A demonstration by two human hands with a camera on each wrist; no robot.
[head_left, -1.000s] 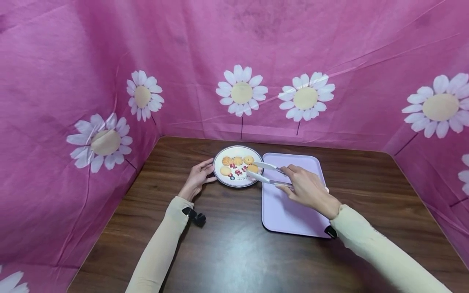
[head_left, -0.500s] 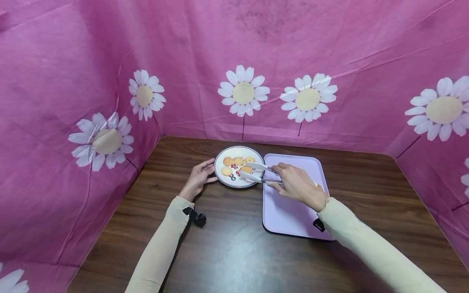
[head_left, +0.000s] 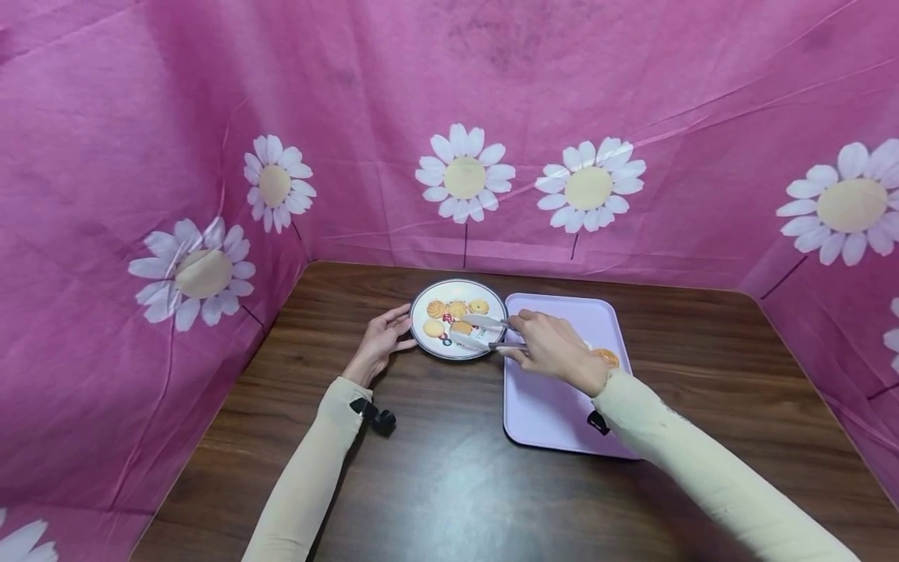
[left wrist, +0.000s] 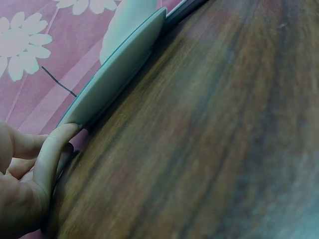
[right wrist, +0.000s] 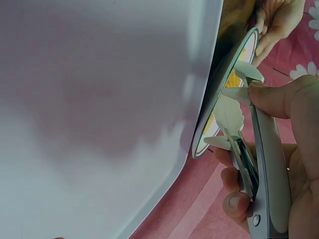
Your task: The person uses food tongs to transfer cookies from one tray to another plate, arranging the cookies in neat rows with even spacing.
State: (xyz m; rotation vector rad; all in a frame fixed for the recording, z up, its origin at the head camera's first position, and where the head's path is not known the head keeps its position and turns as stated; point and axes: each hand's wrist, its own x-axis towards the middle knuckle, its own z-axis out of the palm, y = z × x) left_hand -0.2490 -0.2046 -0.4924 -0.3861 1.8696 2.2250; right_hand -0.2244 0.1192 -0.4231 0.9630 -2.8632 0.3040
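Note:
A round white plate (head_left: 455, 288) with a dark rim and red printing bears several golden cookies (head_left: 435, 310). My left hand (head_left: 377, 343) holds the plate's left edge, thumb and fingers on the rim; the left wrist view has the thumb (left wrist: 55, 154) against it. My right hand (head_left: 558, 350) grips a pair of tongs (right wrist: 271, 169) with pale tips. The tong tips reach over the plate's right part, spread to either side of a cookie (head_left: 461, 327); whether they touch it I cannot tell.
A lilac tray (head_left: 548, 425) lies just right of the plate on the dark wooden table (head_left: 421, 484). On it, partly behind the right wrist, is an orange-brown round piece (head_left: 606, 357). Pink cloth (head_left: 379, 94) with daisies hangs behind and at both sides.
My right hand has moved left with the tongs, whose tips now sit further over the plate. The cookie between them has shifted left. More of the piece on the tray shows. The left hand stays put.

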